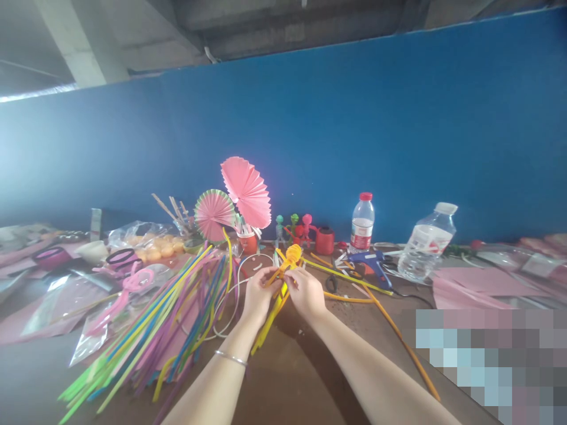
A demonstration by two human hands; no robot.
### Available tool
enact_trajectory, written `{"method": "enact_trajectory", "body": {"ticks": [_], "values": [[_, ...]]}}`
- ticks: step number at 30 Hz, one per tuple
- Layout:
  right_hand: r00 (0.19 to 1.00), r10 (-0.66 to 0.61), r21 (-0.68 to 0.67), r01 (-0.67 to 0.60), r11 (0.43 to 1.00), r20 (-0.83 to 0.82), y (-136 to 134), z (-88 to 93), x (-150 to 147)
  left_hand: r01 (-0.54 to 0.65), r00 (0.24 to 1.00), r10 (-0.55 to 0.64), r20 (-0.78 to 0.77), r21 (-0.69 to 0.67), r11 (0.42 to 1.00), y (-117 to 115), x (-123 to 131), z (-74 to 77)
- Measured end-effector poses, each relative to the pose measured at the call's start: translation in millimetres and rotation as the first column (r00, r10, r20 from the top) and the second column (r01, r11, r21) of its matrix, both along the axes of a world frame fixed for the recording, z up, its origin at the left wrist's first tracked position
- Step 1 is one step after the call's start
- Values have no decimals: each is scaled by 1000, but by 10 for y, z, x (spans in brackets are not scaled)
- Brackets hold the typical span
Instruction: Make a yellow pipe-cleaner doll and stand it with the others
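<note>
Above the brown table, my left hand (260,289) and my right hand (305,290) meet with fingers closed on a yellow-orange pipe cleaner figure (293,255). Its rounded, coiled top pokes up between my fingertips, while long yellow stems (269,323) hang below. The fingers hide its middle. To the left lies a big bundle of coloured pipe cleaners (155,330). Loose orange pipe cleaners (401,336) stretch over the table on the right. Small finished-looking figures in blue, green and pink (307,223) stand against the wall behind.
A blue glue gun (372,264) lies right of my hands, near a red-capped bottle (362,221) and a tilted white-capped bottle (427,243). Pink paper fans (248,192) rise from a red cup (247,243). Pink sheets (482,286) lie at right; a blue wall (354,130) closes the back.
</note>
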State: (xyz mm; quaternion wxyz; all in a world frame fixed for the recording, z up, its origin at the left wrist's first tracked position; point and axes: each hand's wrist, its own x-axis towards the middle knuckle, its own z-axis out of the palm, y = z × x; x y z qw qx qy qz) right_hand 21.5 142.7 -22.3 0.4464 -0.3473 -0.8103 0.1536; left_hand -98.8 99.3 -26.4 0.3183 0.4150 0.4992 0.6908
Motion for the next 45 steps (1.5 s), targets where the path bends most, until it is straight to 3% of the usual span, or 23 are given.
{"method": "enact_trajectory", "body": {"ticks": [6,14,17,21,24,28,31,34,37,40,45], "values": [[992,40,-101,-53,994,-121,17,-30,-15,73,992,-69,104,-31,997,9,-15,-41],[994,-62,-197,43,980,-93,19,-41,-4,59,993,-64,-102,-58,997,-18,14,20],[988,-80,-237,47,970,-131,40,-41,-4,96,992,-88,94,-87,992,-26,41,37],[977,-47,-264,-10,964,-210,77,-39,-3,211,893,-154,423,-93,973,-40,54,40],[962,10,-307,-97,947,-273,112,-55,-13,282,829,-205,520,-73,957,-55,43,45],[924,66,-413,-231,881,-376,168,-100,-43,295,790,-217,574,-46,954,-64,41,64],[904,84,-451,-288,845,-419,197,-120,-60,287,808,-220,547,-40,957,-57,57,71],[908,65,-465,-272,843,-413,203,-114,-62,207,881,-150,449,-80,975,-38,55,52],[931,47,-459,-223,860,-363,186,-93,-57,88,975,-62,215,-112,990,-21,21,25],[952,63,-418,-190,888,-299,160,-76,-49,14,1000,-16,-19,-95,995,-17,-14,19],[973,76,-314,-145,938,-219,124,-64,-36,-3,1000,6,30,-96,995,-15,-12,10]]}}
